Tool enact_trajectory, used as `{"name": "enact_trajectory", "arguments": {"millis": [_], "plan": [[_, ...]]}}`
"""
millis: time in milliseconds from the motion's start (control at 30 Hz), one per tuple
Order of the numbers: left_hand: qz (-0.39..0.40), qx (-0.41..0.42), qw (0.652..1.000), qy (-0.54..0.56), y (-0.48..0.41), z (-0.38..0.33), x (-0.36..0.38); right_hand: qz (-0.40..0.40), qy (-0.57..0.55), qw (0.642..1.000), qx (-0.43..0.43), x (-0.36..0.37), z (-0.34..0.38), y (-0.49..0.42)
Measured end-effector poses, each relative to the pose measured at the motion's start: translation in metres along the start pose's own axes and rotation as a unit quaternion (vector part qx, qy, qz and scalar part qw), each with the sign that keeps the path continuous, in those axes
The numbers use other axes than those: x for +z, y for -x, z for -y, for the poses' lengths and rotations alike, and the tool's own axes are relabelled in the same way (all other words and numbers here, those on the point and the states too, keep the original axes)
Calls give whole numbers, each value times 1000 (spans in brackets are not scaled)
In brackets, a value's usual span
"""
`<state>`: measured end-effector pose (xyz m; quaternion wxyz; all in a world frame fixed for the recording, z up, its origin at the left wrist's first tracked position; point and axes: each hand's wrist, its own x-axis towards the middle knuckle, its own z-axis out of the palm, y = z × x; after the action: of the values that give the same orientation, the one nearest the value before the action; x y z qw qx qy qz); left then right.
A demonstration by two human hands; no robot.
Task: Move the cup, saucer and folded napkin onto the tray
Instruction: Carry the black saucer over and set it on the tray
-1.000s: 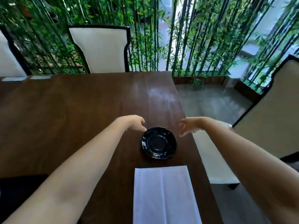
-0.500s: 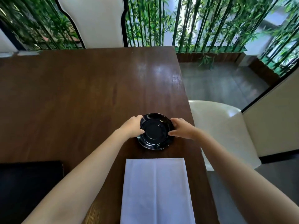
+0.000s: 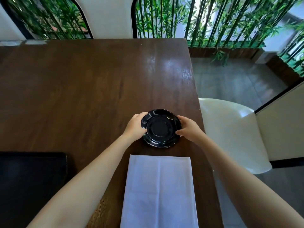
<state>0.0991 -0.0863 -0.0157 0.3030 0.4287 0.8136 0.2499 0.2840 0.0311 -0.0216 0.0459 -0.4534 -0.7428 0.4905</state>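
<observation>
A glossy black saucer [image 3: 160, 128] sits on the dark wooden table [image 3: 82, 89] near its right edge. My left hand [image 3: 135, 127] grips the saucer's left rim and my right hand [image 3: 189, 127] grips its right rim. Just in front of the saucer, nearer to me, a white folded napkin [image 3: 159, 191] lies flat. A black tray [image 3: 31, 183] rests at the lower left of the table. No cup is in view.
A white chair [image 3: 230, 132] stands close to the table's right edge. Another white chair [image 3: 107, 17] is at the far side. Green bamboo stalks [image 3: 213, 20] screen the background, with grey floor [image 3: 238, 83] to the right.
Both hands came in from either side of the saucer and closed on its rim. The view has tilted further down toward the table.
</observation>
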Motion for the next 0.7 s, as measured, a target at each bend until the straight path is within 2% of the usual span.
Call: {"name": "enact_trajectory", "arguments": {"millis": [300,467,700], "plan": [[-40,24,998,36,33,12,-40,11,-28,999,-25,3,49,25],[-79,39,994,71,65,30,-87,35,-72,995,-54,16,100,49],[-151,43,983,100,131,71,-167,67,-75,989,-110,62,189,90]]}}
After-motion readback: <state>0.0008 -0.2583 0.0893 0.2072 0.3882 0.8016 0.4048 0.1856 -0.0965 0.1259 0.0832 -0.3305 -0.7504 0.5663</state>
